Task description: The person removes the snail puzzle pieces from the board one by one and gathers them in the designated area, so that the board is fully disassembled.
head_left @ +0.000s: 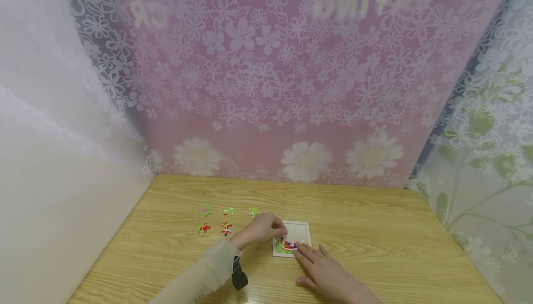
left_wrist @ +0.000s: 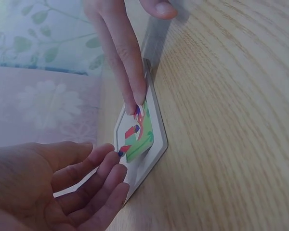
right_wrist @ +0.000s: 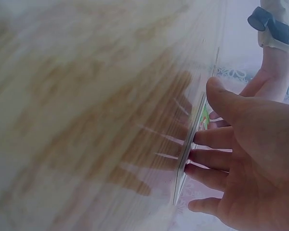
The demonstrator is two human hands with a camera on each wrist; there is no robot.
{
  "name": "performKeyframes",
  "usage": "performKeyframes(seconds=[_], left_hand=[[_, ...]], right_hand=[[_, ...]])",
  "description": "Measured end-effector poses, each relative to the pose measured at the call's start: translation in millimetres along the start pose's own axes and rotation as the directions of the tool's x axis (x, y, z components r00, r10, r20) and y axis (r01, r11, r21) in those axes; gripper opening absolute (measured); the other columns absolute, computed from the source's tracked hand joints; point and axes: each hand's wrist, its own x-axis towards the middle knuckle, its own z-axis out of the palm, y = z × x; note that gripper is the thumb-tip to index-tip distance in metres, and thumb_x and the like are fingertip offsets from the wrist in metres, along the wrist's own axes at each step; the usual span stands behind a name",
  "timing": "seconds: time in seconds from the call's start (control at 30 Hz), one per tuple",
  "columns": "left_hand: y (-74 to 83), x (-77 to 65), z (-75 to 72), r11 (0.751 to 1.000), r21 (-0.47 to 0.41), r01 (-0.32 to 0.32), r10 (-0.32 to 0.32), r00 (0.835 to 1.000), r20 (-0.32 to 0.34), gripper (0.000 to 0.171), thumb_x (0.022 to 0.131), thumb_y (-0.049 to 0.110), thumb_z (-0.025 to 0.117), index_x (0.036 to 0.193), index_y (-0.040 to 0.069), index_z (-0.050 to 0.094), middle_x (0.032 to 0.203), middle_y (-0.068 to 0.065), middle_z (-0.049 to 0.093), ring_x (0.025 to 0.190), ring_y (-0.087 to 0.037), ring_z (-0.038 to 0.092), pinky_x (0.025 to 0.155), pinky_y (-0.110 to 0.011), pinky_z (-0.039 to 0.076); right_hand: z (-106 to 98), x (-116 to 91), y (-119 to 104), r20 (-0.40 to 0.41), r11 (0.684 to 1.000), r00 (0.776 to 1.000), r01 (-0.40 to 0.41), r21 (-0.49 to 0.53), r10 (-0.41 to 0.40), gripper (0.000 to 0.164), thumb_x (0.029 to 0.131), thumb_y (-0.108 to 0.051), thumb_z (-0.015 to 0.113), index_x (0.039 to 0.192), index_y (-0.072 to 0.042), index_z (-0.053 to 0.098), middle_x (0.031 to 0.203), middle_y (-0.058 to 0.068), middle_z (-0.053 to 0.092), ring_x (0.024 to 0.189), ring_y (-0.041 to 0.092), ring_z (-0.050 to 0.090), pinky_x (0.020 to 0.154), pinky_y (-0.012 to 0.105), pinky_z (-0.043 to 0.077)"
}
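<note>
A square white puzzle tray (head_left: 298,231) lies on the table, with colourful pieces of a picture (head_left: 288,248) fitted along its near side. My left hand (head_left: 263,228) is over the tray's left part, fingers curled. In the left wrist view its fingertips pinch a small puzzle piece (left_wrist: 125,149) with red and blue on it, right at the edge of the fitted green and red pieces (left_wrist: 145,138). From the right, my right hand (head_left: 329,270) reaches in with straight fingers, and its fingertips rest on the fitted pieces and the tray's near right edge.
Several loose puzzle pieces lie left of the tray in two rows, among them a pink-flowered one (head_left: 206,211), a green one (head_left: 228,211) and a red one (head_left: 204,228). A flowered curtain (head_left: 266,86) hangs behind the wooden table (head_left: 374,230); a white wall (head_left: 62,156) borders the left.
</note>
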Motion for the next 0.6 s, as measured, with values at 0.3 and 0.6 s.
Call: performKeyframes(seconds=[0.3, 0.6], left_hand=[[-6.0, 0.0, 2.4, 0.994, -0.11, 0.025, -0.024, 1.0, 0.014, 0.015, 0.099, 0.023, 0.068, 0.096, 0.012, 0.079, 0.084, 0.004, 0.073, 0.07, -0.009, 0.067, 0.058, -0.021, 0.051], [-13.4, -4.4, 2.6, 0.978, -0.206, 0.045, -0.037, 0.999, 0.039, 0.012, 0.098, 0.019, 0.07, 0.097, 0.009, 0.078, 0.085, 0.003, 0.07, 0.074, -0.013, 0.067, 0.065, -0.028, 0.059]], right_hand=[[-1, 0, -1, -0.015, 1.0, 1.0, 0.007, 0.01, -0.007, 0.067, 0.102, -0.051, 0.051, 0.145, 0.001, 0.053, 0.152, 0.017, 0.048, 0.138, 0.033, 0.049, 0.104, 0.062, 0.043], [-2, 0, -1, -0.022, 0.999, 1.0, 0.002, 0.033, -0.001, 0.067, 0.102, -0.05, 0.052, 0.145, 0.001, 0.053, 0.152, 0.017, 0.048, 0.138, 0.034, 0.049, 0.106, 0.062, 0.041]])
